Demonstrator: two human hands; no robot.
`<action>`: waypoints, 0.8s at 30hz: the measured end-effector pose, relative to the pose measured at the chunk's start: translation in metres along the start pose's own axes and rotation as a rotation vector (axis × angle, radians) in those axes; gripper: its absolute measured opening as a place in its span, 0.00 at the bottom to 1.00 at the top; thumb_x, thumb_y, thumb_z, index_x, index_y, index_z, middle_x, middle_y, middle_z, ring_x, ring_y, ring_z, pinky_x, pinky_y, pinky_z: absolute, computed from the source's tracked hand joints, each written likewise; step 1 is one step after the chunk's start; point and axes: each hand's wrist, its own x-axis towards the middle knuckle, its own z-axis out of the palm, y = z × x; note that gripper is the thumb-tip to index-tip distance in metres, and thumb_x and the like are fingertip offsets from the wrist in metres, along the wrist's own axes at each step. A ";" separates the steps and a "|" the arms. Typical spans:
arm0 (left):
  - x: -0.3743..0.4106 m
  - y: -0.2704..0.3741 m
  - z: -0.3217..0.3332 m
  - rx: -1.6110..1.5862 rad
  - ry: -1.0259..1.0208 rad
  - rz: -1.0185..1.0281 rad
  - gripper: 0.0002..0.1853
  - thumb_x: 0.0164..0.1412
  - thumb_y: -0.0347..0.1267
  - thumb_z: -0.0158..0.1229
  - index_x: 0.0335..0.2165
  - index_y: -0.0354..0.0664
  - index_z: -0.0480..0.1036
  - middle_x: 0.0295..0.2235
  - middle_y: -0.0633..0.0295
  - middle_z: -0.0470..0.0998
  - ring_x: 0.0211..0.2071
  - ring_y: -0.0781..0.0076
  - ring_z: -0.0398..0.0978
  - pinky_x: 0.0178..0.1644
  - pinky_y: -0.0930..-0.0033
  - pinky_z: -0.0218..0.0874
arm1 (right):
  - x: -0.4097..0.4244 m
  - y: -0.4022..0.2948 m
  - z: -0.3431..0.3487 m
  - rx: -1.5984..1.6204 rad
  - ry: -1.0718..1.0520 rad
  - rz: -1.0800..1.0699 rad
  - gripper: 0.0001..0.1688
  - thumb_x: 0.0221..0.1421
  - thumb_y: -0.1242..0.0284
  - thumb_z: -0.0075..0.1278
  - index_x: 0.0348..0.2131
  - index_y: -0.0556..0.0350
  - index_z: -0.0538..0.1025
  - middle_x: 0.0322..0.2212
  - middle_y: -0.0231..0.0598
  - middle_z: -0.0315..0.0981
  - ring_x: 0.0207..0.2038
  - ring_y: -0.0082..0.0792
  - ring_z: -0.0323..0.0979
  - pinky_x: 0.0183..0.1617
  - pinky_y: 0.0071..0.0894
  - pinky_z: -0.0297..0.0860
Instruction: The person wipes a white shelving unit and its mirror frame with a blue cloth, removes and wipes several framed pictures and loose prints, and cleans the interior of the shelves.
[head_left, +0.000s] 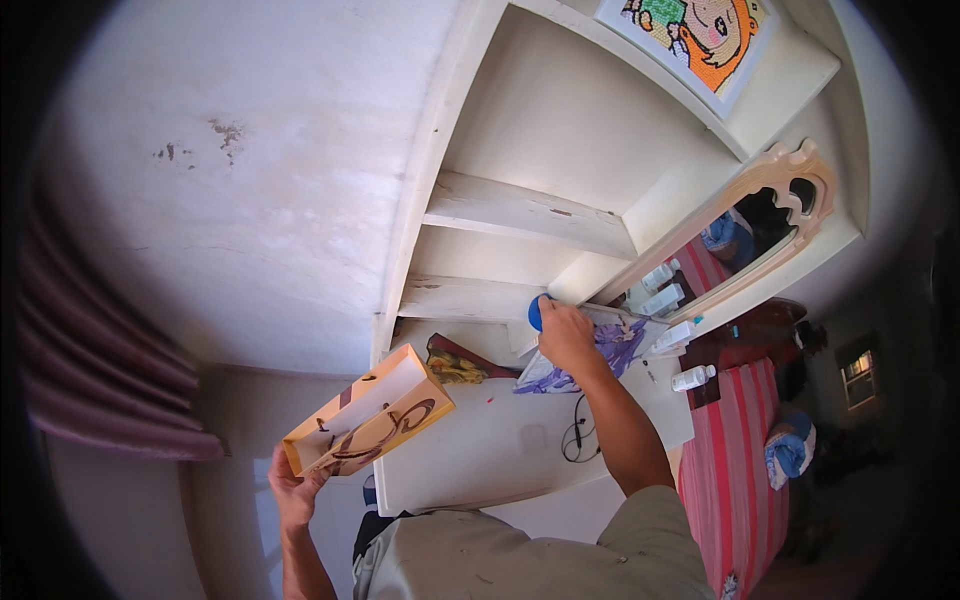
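Observation:
My left hand (295, 484) grips one end of a tan paper gift bag (427, 409) with brown script-like printing. The bag is tilted, its mouth facing up, and white inner walls show. My right hand (566, 334) holds a rounded blue object (535, 312) by the lower shelf opening; the fingers partly cover it, so its kind is unclear. Beneath my right forearm, a picture panel (628, 346) with a purple figure leans on the white desktop (480, 450). Between bag and panel lies a dark red and yellow item (461, 361), partly hidden.
White built-in shelves (525, 221) rise ahead, with a framed mosaic picture (709, 37) on top. A carved-frame mirror (750, 225) stands at right, near a white box (673, 337) and a white bottle (694, 378). A black cable (576, 444) lies on the desktop. Beyond is a striped bed (739, 450).

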 end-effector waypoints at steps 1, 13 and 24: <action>0.000 0.004 0.002 -0.018 0.002 -0.019 0.33 0.52 0.28 0.76 0.54 0.36 0.70 0.47 0.61 0.80 0.47 0.71 0.77 0.55 0.65 0.71 | -0.006 -0.001 -0.008 0.014 -0.054 -0.003 0.27 0.49 0.77 0.56 0.51 0.65 0.74 0.43 0.55 0.78 0.45 0.56 0.76 0.47 0.51 0.75; 0.005 -0.005 0.004 0.011 -0.036 -0.026 0.35 0.50 0.28 0.76 0.55 0.36 0.70 0.48 0.61 0.79 0.48 0.72 0.77 0.56 0.66 0.69 | 0.032 -0.024 -0.015 -0.103 0.156 0.122 0.21 0.51 0.79 0.54 0.47 0.60 0.72 0.39 0.55 0.77 0.44 0.58 0.76 0.46 0.54 0.74; 0.005 -0.002 0.002 -0.001 -0.010 -0.025 0.34 0.52 0.27 0.75 0.55 0.35 0.69 0.48 0.61 0.79 0.48 0.71 0.77 0.56 0.66 0.69 | -0.039 -0.012 -0.015 0.212 0.015 0.032 0.33 0.47 0.78 0.63 0.54 0.55 0.73 0.46 0.51 0.77 0.48 0.57 0.74 0.50 0.54 0.72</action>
